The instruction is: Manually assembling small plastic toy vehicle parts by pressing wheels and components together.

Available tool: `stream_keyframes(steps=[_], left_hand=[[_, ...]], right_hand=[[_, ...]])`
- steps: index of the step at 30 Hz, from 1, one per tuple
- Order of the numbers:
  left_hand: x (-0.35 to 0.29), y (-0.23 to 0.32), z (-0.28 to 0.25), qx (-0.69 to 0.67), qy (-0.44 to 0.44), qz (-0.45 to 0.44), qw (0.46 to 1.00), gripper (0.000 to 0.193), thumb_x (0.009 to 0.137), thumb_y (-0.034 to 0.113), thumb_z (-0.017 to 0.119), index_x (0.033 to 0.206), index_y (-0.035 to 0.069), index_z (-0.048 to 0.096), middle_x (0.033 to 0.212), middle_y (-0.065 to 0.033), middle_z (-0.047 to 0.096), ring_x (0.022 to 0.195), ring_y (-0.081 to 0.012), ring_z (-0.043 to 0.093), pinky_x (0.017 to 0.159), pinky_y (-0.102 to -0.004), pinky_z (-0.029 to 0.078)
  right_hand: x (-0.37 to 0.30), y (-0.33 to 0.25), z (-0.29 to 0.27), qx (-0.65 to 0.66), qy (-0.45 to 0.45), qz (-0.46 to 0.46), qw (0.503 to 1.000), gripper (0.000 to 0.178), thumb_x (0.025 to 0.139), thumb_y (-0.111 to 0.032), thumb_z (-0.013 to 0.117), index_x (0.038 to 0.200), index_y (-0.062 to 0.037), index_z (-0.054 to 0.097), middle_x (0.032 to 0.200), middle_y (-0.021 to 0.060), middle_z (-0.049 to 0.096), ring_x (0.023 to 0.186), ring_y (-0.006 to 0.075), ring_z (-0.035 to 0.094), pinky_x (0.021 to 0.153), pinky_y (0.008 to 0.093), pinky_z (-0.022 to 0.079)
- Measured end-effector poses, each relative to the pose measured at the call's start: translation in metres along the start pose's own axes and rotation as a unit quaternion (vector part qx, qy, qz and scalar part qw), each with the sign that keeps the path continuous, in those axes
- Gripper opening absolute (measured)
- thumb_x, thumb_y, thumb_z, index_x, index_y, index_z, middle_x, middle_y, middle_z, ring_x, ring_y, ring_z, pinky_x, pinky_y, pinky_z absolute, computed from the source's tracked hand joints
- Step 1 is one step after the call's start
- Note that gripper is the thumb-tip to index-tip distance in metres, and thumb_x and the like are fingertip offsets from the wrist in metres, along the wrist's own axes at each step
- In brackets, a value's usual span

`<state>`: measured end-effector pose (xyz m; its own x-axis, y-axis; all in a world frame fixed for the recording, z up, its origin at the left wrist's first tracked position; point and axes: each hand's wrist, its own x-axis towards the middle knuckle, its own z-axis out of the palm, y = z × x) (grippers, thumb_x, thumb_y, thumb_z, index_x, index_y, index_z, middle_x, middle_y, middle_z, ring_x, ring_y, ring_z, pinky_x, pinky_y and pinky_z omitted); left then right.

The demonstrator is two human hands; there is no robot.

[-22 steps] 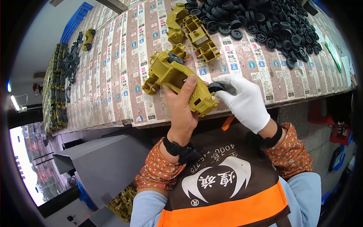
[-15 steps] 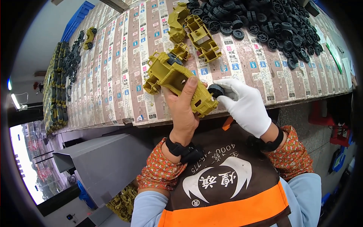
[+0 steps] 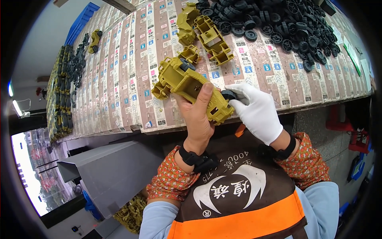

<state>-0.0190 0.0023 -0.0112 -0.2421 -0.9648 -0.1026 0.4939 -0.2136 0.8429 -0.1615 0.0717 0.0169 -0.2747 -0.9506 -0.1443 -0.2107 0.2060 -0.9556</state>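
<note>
The worktop, covered in pale printed sheeting, stretches across the upper part of my view, curving at the sides through the fisheye lens. Below its near edge, on my left, sits a grey box; against my body is a brown apron with white print and an orange band. A heap of black wheels spreads over the far right of the worktop. Rows of yellow and black pieces stand at the far left. Beyond my hands, left of the heap, lie loose yellow parts, some open like shallow trays. Directly before me, raised near the worktop's front edge and tilted, is a yellow car body. My bare left grip is clamped on it, thumb across the top. My right grip, in a white glove, pinches a small black wheel close by the body's side; whether they touch, I cannot tell. Another wheel sits at the body's far end.
</note>
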Motion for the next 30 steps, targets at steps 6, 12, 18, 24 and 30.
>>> stream_keyframes(steps=[6,12,18,24,30], left_hand=[[0.001,-0.01,-0.01,0.029,0.02,0.07,0.997,0.062,0.096,0.009,0.076,0.145,0.011,0.039,0.123,-0.0021,0.057,0.108,-0.0116,0.057,0.096,-0.029,0.049],[-0.01,-0.026,-0.007,0.079,0.053,0.144,0.985,0.066,0.096,0.005,0.075,0.149,0.01,0.035,0.129,-0.004,0.055,0.114,-0.0144,0.056,0.1,-0.0302,0.047],[-0.003,-0.016,-0.003,0.117,-0.006,0.083,0.99,0.064,0.096,0.005,0.074,0.147,0.008,0.035,0.13,-0.0052,0.054,0.116,-0.0143,0.055,0.101,-0.0313,0.047],[0.019,0.025,-0.013,0.311,-0.236,-0.111,0.914,0.069,0.088,0.011,0.078,0.145,0.008,0.039,0.122,-0.0091,0.059,0.113,-0.0176,0.06,0.099,-0.0318,0.048],[0.033,0.058,-0.011,0.096,-0.281,-0.331,0.896,0.086,0.091,0.021,0.077,0.16,0.015,0.025,0.14,-0.022,0.054,0.118,-0.0232,0.062,0.103,-0.0355,0.05]], right_hand=[[-0.007,0.016,0.008,0.013,0.007,-0.081,0.997,0.038,0.086,0.009,0.055,0.122,0.0026,0.067,0.106,0.0225,0.073,0.102,0.0354,0.074,0.09,0.0379,0.057],[-0.013,0.016,0.013,-0.01,-0.011,-0.06,0.998,0.047,0.079,0.017,0.045,0.12,0.0064,0.065,0.106,0.0217,0.074,0.102,0.0229,0.074,0.091,0.0323,0.057],[0.002,-0.002,-0.007,-0.05,-0.107,0.073,0.99,0.037,0.077,0.004,0.055,0.111,0.0013,0.069,0.097,0.0243,0.073,0.096,0.0364,0.073,0.085,0.0392,0.057],[0.028,-0.015,-0.053,0.005,0.022,-0.06,0.998,0.045,0.089,-0.017,0.071,0.131,-0.0041,0.065,0.107,0.0136,0.074,0.101,0.0227,0.071,0.089,0.0344,0.056],[0.021,-0.008,-0.085,-0.033,-0.163,-0.008,0.986,0.054,0.095,-0.023,0.074,0.143,-0.0031,0.059,0.123,0.0075,0.069,0.112,0.0155,0.064,0.098,0.0297,0.05]])
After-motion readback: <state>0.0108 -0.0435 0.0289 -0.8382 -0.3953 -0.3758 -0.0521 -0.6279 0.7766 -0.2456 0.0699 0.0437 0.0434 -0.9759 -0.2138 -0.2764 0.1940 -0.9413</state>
